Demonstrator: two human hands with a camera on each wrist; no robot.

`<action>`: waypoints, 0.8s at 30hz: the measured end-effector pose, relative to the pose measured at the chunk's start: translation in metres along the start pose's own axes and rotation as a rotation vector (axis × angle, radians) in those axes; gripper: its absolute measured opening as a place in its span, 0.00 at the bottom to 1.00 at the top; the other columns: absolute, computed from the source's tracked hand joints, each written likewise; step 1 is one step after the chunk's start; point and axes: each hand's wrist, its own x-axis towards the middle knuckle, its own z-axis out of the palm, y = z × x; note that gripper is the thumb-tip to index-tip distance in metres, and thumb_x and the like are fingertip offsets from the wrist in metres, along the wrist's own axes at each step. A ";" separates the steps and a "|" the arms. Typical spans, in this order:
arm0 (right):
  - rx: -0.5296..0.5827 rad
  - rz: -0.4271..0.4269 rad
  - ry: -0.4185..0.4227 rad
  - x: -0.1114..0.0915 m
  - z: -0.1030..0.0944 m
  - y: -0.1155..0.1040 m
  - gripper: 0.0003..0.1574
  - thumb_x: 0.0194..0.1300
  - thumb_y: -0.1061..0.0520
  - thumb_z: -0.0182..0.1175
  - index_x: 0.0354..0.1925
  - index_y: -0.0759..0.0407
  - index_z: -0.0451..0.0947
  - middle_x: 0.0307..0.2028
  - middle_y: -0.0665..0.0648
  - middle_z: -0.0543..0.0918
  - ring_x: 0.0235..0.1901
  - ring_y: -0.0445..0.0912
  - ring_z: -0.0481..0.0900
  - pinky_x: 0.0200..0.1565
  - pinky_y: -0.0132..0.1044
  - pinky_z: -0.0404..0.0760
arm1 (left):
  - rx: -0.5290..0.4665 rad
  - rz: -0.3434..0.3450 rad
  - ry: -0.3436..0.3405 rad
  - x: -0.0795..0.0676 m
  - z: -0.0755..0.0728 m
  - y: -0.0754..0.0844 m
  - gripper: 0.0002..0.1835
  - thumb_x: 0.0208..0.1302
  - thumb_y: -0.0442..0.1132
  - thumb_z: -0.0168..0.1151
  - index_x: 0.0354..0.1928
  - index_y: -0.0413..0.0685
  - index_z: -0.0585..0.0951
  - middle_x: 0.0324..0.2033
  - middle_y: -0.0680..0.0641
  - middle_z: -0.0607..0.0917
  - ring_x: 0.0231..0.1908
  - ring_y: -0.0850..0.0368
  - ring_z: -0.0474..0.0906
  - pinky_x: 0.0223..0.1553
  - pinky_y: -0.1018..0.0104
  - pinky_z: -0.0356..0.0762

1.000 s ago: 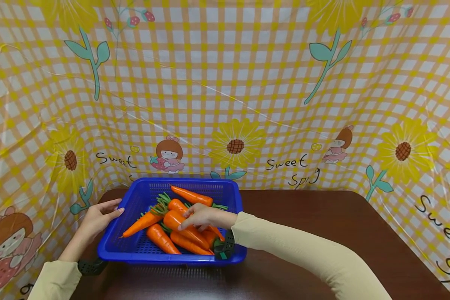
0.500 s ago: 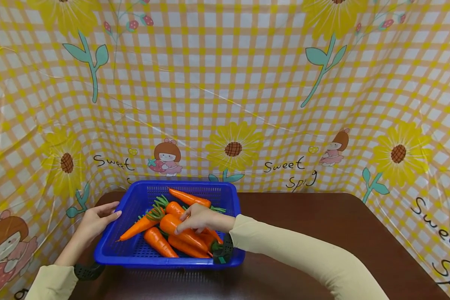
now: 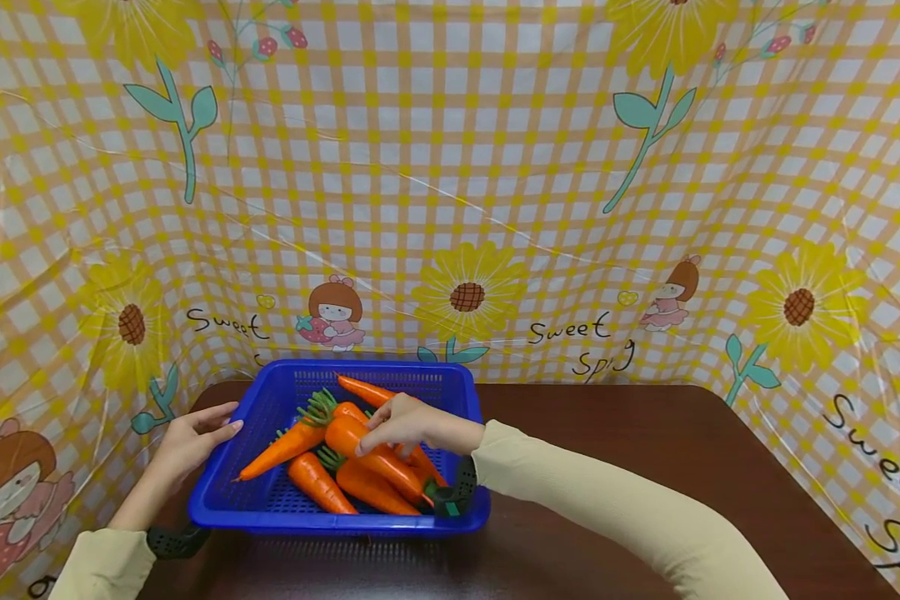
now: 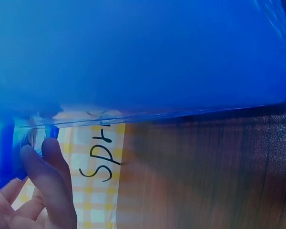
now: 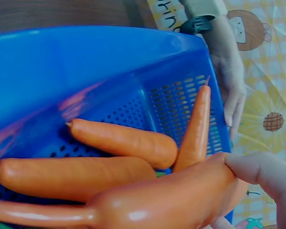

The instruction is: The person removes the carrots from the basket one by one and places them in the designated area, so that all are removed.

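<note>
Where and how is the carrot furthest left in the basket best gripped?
Probably by the middle of the left carrot, pinched across its length from above: it lies slanted, with its upper side uncovered there. The thin tip offers little to hold, and the thick end is crowded by greens and other carrots.

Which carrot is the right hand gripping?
The topmost carrot in the blue basket: the right hand pinches its broad end, while the others lie beneath or around it.
</note>
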 end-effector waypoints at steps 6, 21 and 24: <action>-0.020 -0.009 -0.008 -0.003 -0.008 -0.003 0.16 0.52 0.46 0.71 0.37 0.53 0.85 0.25 0.47 0.76 0.26 0.43 0.71 0.28 0.33 0.79 | -0.012 -0.005 0.002 -0.001 0.000 0.000 0.36 0.66 0.52 0.60 0.68 0.36 0.66 0.55 0.29 0.75 0.34 0.64 0.78 0.33 0.69 0.80; 0.088 0.032 -0.013 -0.009 -0.022 -0.001 0.29 0.53 0.50 0.71 0.53 0.59 0.79 0.17 0.50 0.70 0.18 0.39 0.66 0.24 0.30 0.75 | -0.001 0.014 0.014 -0.001 0.000 -0.002 0.35 0.66 0.51 0.60 0.67 0.36 0.67 0.55 0.29 0.76 0.35 0.65 0.78 0.34 0.70 0.79; 0.089 0.037 -0.003 -0.013 -0.025 0.000 0.29 0.54 0.49 0.71 0.53 0.59 0.79 0.18 0.50 0.71 0.20 0.40 0.67 0.26 0.30 0.77 | -0.008 0.012 0.007 -0.001 0.000 -0.002 0.35 0.66 0.51 0.60 0.68 0.37 0.67 0.56 0.29 0.74 0.35 0.65 0.77 0.34 0.70 0.80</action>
